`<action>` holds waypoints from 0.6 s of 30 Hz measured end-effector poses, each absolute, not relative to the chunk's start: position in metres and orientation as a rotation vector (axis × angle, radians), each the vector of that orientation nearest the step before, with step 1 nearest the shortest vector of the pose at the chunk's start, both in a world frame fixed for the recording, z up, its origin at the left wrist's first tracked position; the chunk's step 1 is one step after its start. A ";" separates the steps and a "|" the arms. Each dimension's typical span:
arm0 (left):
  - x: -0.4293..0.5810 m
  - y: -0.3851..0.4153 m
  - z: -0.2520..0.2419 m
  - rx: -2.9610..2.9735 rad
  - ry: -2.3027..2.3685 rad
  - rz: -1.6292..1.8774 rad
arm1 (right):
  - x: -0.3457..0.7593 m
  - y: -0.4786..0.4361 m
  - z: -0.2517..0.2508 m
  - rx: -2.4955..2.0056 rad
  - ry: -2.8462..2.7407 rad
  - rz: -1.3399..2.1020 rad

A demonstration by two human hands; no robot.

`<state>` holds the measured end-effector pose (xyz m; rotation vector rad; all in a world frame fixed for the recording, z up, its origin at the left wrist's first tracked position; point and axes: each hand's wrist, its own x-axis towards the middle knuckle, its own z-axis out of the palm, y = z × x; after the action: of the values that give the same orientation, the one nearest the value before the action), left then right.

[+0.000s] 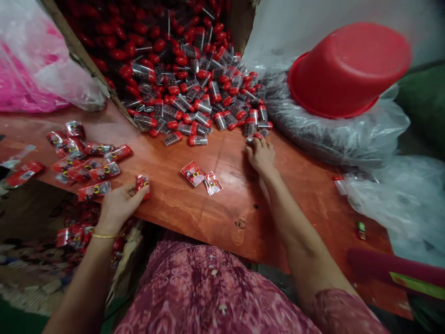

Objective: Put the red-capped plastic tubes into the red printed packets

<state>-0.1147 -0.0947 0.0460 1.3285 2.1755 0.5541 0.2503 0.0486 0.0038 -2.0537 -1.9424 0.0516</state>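
My left hand [120,206], with a bracelet at the wrist, is closed around a small red printed packet [142,182] near the table's front edge. Beside it lies a group of similar filled red packets [79,169], with clear parts showing dark contents. My right hand [262,157] reaches to the edge of the pile, its fingers curled on a small clear container with a red cap [257,136]. Most of that container is hidden by the fingers. Between my hands, two flat red printed sleeves [193,173] lie on the table, edges touching or overlapping.
A tipped cardboard box [79,60] spills many red-capped containers [198,111] onto the wooden table [167,204]. A red tub [347,69] rests upside down on a filled plastic bag [313,134]. A box below the left edge holds more red packets [74,236].
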 end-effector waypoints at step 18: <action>-0.024 -0.039 0.009 2.029 1.948 0.469 | 0.227 -0.068 -0.016 -1.804 -2.167 -0.015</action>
<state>-0.0240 -0.0385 0.0092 2.0295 1.9476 0.4694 0.2269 -0.0683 -0.0165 -1.8043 -2.1672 -0.0146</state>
